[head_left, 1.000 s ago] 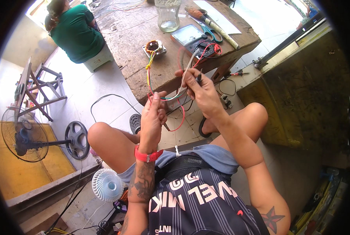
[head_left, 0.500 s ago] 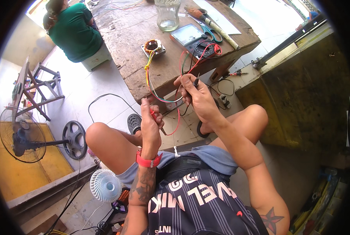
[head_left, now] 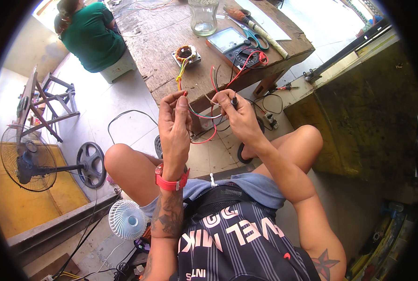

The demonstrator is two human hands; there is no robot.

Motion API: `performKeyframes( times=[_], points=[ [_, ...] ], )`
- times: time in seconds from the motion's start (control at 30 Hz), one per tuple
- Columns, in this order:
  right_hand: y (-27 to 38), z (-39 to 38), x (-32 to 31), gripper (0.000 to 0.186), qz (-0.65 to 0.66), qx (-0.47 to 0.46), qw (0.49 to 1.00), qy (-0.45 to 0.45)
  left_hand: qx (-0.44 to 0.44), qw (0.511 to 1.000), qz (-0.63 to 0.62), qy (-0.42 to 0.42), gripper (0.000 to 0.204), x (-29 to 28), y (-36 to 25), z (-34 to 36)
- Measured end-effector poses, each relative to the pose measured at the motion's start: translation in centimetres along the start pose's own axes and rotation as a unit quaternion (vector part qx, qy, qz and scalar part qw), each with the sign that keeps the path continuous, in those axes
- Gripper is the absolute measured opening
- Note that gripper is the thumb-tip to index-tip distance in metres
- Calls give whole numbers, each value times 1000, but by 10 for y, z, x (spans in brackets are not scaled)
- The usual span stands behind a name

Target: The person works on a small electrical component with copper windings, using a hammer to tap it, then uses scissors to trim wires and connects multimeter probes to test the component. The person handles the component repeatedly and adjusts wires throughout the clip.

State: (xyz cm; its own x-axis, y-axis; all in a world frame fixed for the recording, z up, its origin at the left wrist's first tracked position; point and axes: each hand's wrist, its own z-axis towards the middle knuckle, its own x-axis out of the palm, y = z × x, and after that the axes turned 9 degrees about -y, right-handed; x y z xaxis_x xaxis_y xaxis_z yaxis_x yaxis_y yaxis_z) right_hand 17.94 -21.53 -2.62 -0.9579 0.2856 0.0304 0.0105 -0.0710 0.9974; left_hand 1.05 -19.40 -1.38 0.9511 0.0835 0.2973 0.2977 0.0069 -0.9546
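Observation:
A small motor coil (head_left: 186,52) in a metal frame sits near the table's front edge. Its bundle of coloured wires (head_left: 182,71), tied in yellow, hangs toward my hands. My left hand (head_left: 175,117) is closed in a pinch on the red test probe (head_left: 185,93), whose red lead (head_left: 208,139) loops below. My right hand (head_left: 237,112) is closed round the black test probe (head_left: 234,100) and pinches wire ends from the coil. Exactly which wires it pinches I cannot make out. Behind it lies an analog multimeter (head_left: 237,50) with the leads coming off it.
On the wooden table (head_left: 155,51) stand a glass bottle (head_left: 203,21), scissors (head_left: 256,37) and a hammer-like tool (head_left: 260,33). A person in green (head_left: 92,37) sits at the far left. Fans (head_left: 29,161) (head_left: 127,219) stand left, and a power cord (head_left: 271,121) lies under the table.
My left hand has risen and turned, bringing the red probe from beside my lap up near the coil's wires. My right hand has barely moved and keeps its hold.

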Motion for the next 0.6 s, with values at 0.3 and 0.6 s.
performKeyframes(
  times=[0.3,0.6],
  points=[
    [-1,-1,-6,29,-31,47,997,58,2,999,18,45,28,9,-18,22],
    [-13,-2,-1,34,-53,3,997,61,-67,996,5,60,34,9,-18,24]
  ],
)
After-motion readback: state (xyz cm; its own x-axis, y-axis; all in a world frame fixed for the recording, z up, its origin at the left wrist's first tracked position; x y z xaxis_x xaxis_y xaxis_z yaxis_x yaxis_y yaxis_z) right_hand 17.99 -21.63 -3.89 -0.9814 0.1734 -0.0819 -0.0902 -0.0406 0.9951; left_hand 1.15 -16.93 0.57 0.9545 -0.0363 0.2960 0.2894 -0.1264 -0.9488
